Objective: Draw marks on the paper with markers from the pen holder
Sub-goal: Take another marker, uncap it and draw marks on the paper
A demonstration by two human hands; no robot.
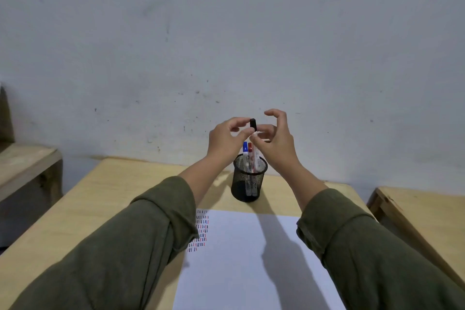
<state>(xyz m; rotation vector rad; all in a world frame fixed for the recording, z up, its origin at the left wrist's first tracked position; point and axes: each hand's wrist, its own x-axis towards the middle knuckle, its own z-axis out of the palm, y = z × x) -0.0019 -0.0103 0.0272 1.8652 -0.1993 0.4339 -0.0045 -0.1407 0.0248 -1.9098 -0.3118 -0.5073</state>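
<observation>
A black mesh pen holder [248, 185] stands on the wooden desk [105, 199], just beyond a white paper [236, 267]. A blue-capped marker [245, 146] and a red-capped marker [249, 146] stick up out of it. Above the holder, my left hand [226, 139] pinches the black cap of a black marker [253, 124] between thumb and forefinger. My right hand [276, 141] meets it from the right, with its lower fingers on the white barrel just under the cap. The barrel slants down toward the holder's mouth. Rows of short blue, red and black marks [201, 231] fill the paper's upper left.
A grey wall rises right behind the desk. There is a wooden bench [27, 166] to the left and another wooden desk [422, 209] to the right. My green sleeves cover the paper's left and right edges.
</observation>
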